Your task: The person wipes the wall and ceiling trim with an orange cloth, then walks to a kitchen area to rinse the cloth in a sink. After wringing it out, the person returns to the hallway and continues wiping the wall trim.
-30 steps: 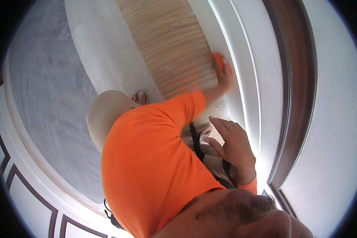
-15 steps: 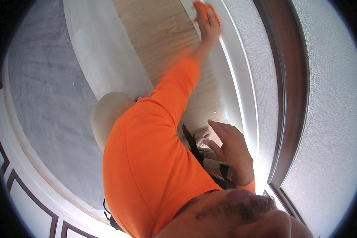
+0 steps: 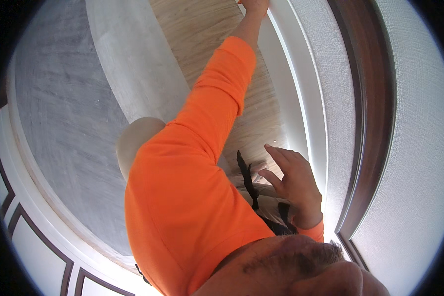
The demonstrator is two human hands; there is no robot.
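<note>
Far on the left we see a white panel with dark lines point(image 3: 34, 237), then a grey floor point(image 3: 69, 113) and a pale strip point(image 3: 133, 64) that runs up beside it. A round beige shape point(image 3: 138, 138) pokes out from under our orange sleeve point(image 3: 217, 98). It looks like our bent knee, but we cannot be sure.

Next comes the wood floor point(image 3: 202, 29). Our left arm stretches long and straight across it, and our left hand point(image 3: 255, 6) sits at the very top edge of the picture, right where the wood meets the white baseboard point(image 3: 291, 89). Most of that hand is cut off. A tiny bit of orange shows beside it, yet we cannot tell if the fingers are closed on something or just pressed flat.

To do this well, we think the far hand should stay snug against the baseboard and slide along its line – not drift onto the wood.

Lower down, our right hand point(image 3: 293, 185) is open, with its fingers loosely spread and holding nothing. It hangs just beside the baseboard, over a black strap point(image 3: 246, 180) – a good spot to lean on if the long reach makes us wobble.

On the right stand a dark brown frame point(image 3: 375, 98) and a bumpy white wall point(image 3: 414, 148).
</note>
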